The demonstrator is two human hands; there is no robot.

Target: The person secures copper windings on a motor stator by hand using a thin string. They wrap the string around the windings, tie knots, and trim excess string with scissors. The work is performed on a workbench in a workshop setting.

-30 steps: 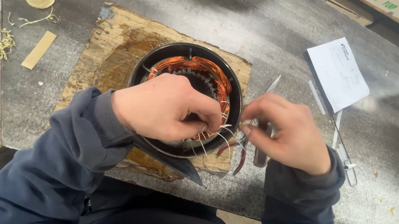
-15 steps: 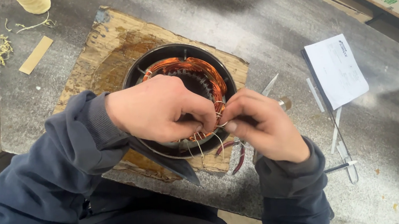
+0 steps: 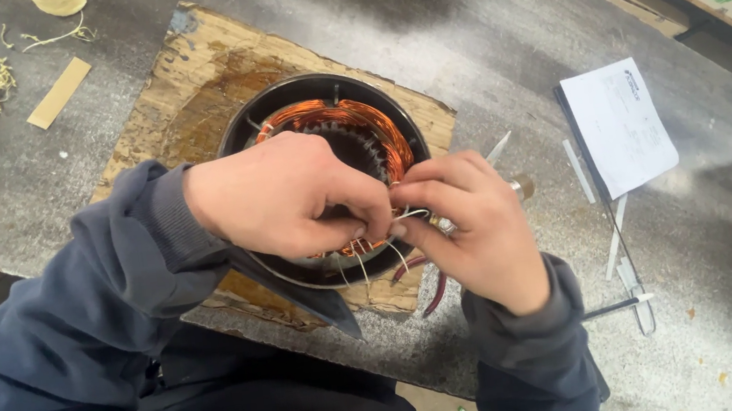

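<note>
Head view: both hands, left hand (image 3: 285,197) and right hand (image 3: 472,224), pinch thin wires (image 3: 396,217) above the stator (image 3: 327,126).

Bare bench (image 3: 493,28) lies open at twelve to two o'clock of the stator (image 3: 330,144); paper sheet (image 3: 619,125) and metal rods (image 3: 620,238) crowd three o'clock.

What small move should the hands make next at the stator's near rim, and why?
Probably draw the thin white strand snug. Both the left hand and the right hand pinch at it over the near edge of the copper winding, and loose wire ends hang below.
</note>
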